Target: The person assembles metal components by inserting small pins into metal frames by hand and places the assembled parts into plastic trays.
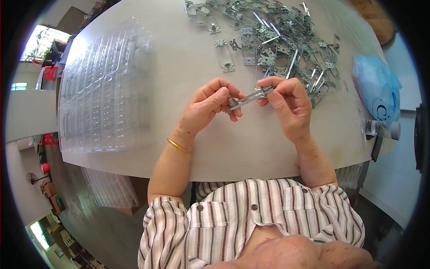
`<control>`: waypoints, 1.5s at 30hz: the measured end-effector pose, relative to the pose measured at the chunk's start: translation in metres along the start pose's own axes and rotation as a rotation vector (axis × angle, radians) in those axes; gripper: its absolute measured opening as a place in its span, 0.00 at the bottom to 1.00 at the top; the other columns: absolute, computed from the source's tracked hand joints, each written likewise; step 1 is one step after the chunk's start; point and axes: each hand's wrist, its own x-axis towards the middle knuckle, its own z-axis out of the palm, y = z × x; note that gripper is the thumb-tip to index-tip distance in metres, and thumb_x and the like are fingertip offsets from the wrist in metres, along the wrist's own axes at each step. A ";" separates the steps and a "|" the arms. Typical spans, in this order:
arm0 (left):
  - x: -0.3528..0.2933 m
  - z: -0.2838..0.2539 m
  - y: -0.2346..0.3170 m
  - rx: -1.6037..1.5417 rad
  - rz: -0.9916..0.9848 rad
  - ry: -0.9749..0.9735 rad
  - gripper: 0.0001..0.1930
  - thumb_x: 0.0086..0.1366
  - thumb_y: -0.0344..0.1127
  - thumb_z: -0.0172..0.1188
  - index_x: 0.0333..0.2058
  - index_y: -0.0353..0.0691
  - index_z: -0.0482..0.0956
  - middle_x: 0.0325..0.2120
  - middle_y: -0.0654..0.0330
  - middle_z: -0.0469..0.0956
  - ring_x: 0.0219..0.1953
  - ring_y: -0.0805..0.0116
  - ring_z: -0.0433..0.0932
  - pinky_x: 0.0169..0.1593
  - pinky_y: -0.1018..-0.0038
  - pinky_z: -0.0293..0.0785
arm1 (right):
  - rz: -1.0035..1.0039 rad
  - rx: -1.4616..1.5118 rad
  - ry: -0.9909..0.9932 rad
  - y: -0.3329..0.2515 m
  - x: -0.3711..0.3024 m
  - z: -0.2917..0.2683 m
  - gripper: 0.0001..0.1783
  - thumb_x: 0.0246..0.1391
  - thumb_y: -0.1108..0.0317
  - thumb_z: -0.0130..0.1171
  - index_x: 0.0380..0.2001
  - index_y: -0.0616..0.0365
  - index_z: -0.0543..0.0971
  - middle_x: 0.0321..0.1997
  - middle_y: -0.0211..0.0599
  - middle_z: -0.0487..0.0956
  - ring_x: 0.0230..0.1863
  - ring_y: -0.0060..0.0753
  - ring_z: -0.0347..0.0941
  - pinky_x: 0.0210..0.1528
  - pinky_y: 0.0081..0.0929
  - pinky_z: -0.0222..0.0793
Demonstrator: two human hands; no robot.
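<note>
Between my two hands, above the near middle of the table, is a thin metal bracket frame (247, 100) with long narrow side bars. My left hand (212, 99) pinches its left end between thumb and fingers. At the other end, my right hand (289, 102) grips it with thumb and forefinger, the other fingers curled in. The fingers partly cover both ends. Just beyond my hands lies a large loose heap of similar metal brackets (267, 57). A single rectangular bracket frame (224, 56) rests apart from the heap, on its left side.
A stack of clear plastic blister trays (101, 89) covers the table's left side. At the right edge hangs a light blue plastic bag (377, 87), with a clear roll-shaped thing (383, 130) below it. More clear trays (109, 186) stand under the table's near left edge.
</note>
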 end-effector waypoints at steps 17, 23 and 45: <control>-0.006 -0.011 -0.009 0.069 0.003 -0.084 0.11 0.69 0.33 0.62 0.44 0.32 0.75 0.35 0.53 0.83 0.31 0.66 0.84 0.36 0.69 0.83 | -0.044 -0.102 0.020 0.005 -0.001 -0.005 0.03 0.67 0.74 0.53 0.38 0.60 0.70 0.53 0.52 0.77 0.36 0.24 0.77 0.45 0.24 0.74; 0.005 -0.014 -0.012 -0.054 -0.016 -0.104 0.11 0.69 0.36 0.62 0.42 0.33 0.78 0.33 0.54 0.83 0.31 0.65 0.84 0.34 0.69 0.84 | -0.044 -0.063 0.013 0.016 0.006 -0.020 0.05 0.68 0.70 0.54 0.39 0.59 0.71 0.54 0.50 0.75 0.37 0.22 0.77 0.44 0.22 0.76; 0.000 0.014 0.016 0.217 0.217 -0.067 0.11 0.67 0.38 0.66 0.40 0.36 0.80 0.38 0.57 0.85 0.39 0.74 0.81 0.43 0.77 0.77 | 0.069 0.241 0.083 0.026 0.014 -0.028 0.04 0.68 0.69 0.55 0.37 0.56 0.74 0.46 0.38 0.79 0.30 0.22 0.77 0.33 0.20 0.75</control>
